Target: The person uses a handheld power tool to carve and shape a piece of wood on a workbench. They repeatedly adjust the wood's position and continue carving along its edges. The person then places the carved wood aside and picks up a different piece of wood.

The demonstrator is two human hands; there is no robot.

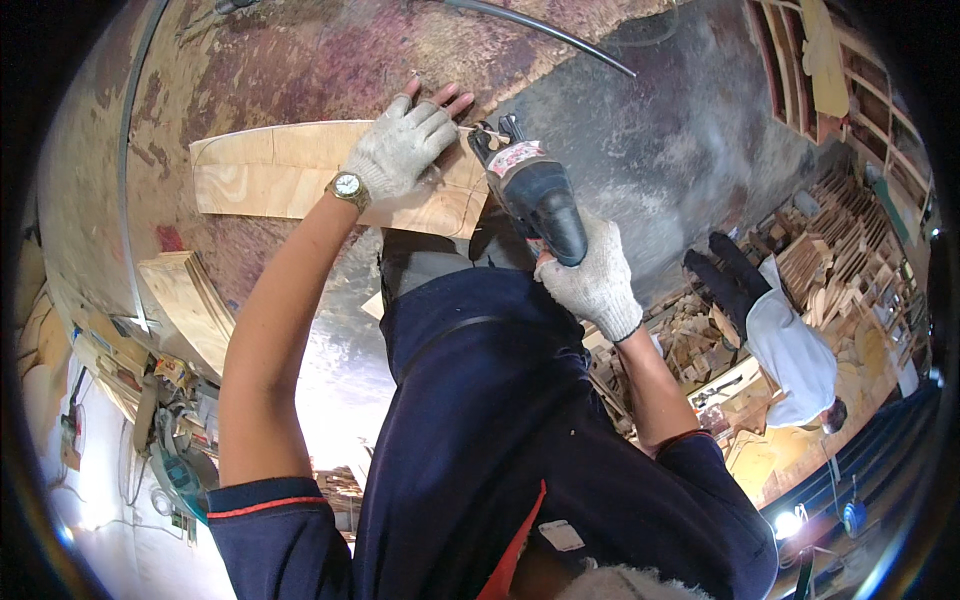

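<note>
In a white fingerless-tipped glove, my left hand (405,145) lies on a pale curved plywood piece (255,175), its fingers stretched out past the far edge. A wristwatch is on that wrist. My gloved right hand (595,270) grips a black handheld power saw (535,200), probably a jigsaw, whose front end is at the right end of the plywood, right of my left hand. The blade is too small to make out clearly. Beneath the board and saw, my legs show in part.
More plywood pieces (185,300) lie at left, beside a metal strip. A black hose (560,40) curves across the far floor (660,150). At right are wooden frames (870,100) and piles of offcuts (810,240). A co-worker (790,350) bends there. A green machine (175,480) stands lower left.
</note>
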